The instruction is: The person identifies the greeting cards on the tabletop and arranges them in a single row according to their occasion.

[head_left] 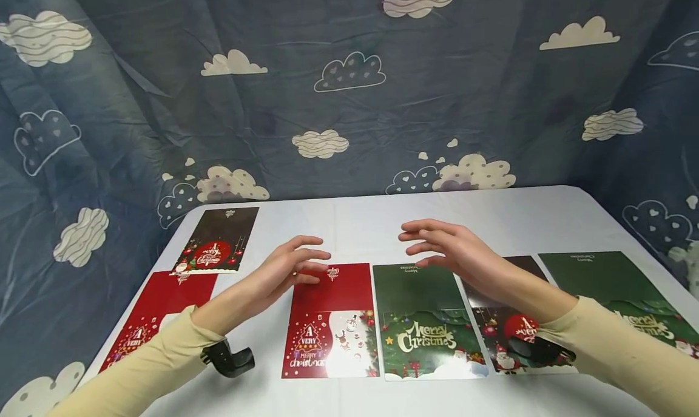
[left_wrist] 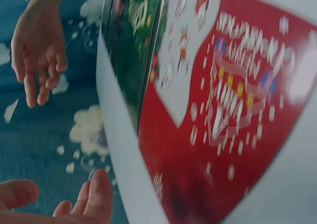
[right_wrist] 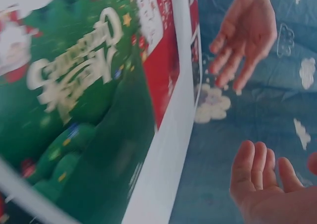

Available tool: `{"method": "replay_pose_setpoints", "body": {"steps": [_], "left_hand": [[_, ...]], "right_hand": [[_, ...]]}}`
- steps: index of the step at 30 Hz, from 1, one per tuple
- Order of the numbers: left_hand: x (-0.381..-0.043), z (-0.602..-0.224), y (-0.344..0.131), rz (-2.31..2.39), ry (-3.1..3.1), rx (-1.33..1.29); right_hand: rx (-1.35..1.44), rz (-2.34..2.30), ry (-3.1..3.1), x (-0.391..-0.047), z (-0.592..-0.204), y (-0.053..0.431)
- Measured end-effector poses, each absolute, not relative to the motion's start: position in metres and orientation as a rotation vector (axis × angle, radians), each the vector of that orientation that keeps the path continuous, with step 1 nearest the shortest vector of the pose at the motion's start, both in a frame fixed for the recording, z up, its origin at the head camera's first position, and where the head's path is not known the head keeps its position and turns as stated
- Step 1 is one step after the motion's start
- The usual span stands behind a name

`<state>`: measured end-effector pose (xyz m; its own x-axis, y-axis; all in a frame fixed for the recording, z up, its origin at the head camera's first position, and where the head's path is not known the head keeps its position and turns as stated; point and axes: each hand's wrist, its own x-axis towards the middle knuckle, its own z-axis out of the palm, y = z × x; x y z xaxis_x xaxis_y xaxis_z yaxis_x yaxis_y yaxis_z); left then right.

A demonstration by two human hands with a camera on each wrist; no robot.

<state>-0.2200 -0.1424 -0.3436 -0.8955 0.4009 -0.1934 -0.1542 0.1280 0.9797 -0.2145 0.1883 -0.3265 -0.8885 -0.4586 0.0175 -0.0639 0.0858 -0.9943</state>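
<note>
Both hands hover over a white table, fingers extended and nothing held. My left hand (head_left: 284, 268) is above the upper edge of a red Christmas card (head_left: 333, 320). My right hand (head_left: 455, 247) hangs over the top of a green Merry Christmas card (head_left: 426, 320) and partly covers a dark card (head_left: 508, 338) beside it. These cards lie unfolded and flat, plain half away from me, printed half nearer. In the left wrist view, the red card (left_wrist: 183, 135) fills much of the picture; the right wrist view shows the green card (right_wrist: 84, 85) close up.
Another green card (head_left: 606, 283) lies at the far right, partly under my right sleeve. On the left, a second red card (head_left: 191, 289) meets a dark card (head_left: 218, 241) farther back. A cloud-patterned curtain (head_left: 327, 113) hangs behind the white table (head_left: 349, 223).
</note>
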Motion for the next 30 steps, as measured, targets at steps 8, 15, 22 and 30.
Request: {"method": "replay_pose_setpoints", "body": {"steps": [8, 15, 22, 30], "left_hand": [[-0.197, -0.359, -0.102, 1.986, 1.808, 0.183], [-0.182, -0.368, -0.066, 2.044, 1.636, 0.168], [-0.174, -0.372, -0.037, 2.047, 1.531, 0.16], [-0.168, -0.38, -0.008, 2.015, 1.406, 0.243]], "right_hand": [[-0.486, -1.94, 1.931, -0.199, -0.334, 0.242], [-0.511, -2.061, 1.825, -0.182, -0.356, 0.281], [-0.482, -2.042, 1.729, -0.168, -0.364, 0.32], [-0.367, -1.791, 2.183, -0.162, -0.368, 0.355]]}}
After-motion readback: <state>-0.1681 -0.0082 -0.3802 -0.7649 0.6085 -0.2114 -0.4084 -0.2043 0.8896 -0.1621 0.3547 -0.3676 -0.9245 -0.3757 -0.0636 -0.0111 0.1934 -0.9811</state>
